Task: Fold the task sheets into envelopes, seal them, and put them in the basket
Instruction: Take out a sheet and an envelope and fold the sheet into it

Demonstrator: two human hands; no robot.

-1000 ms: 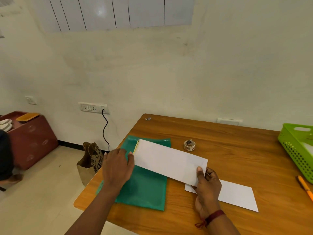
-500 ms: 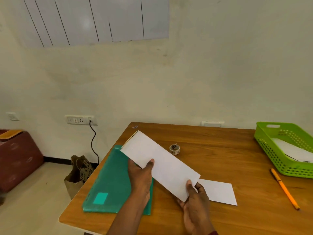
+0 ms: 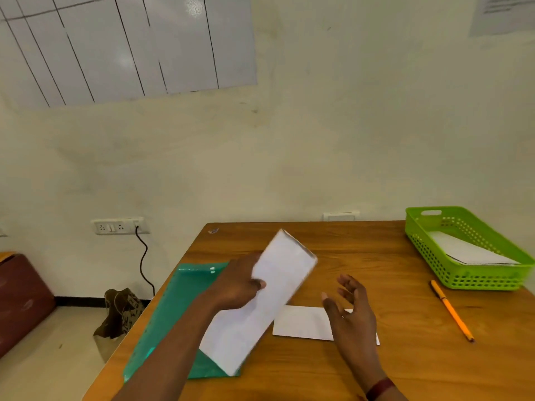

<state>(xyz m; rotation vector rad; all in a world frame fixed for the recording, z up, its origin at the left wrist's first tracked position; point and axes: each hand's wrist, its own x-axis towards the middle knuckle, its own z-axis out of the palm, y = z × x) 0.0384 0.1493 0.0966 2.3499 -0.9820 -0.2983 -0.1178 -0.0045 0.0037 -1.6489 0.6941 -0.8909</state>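
Observation:
My left hand (image 3: pixel 238 285) grips a long white envelope (image 3: pixel 260 302) by its left edge and holds it tilted above the table, its top end pointing away from me. To the right, my right hand (image 3: pixel 351 311) hovers open with fingers spread, holding nothing. Beneath that hand a white folded sheet (image 3: pixel 304 322) lies flat on the wooden table (image 3: pixel 376 250). At the table's far right stands the green basket (image 3: pixel 489 279) with a white envelope (image 3: pixel 469 251) inside.
A green plastic folder (image 3: pixel 173 314) lies at the table's left edge, partly under the held envelope. An orange pencil (image 3: pixel 451 311) lies near the basket. A cable hangs from a wall socket (image 3: pixel 118 226), and a paper bag (image 3: pixel 121 314) sits on the floor.
My right hand has let go of the envelope and opened. The left hand alone now holds it, swung more upright. The tape roll seen earlier is hidden behind the envelope.

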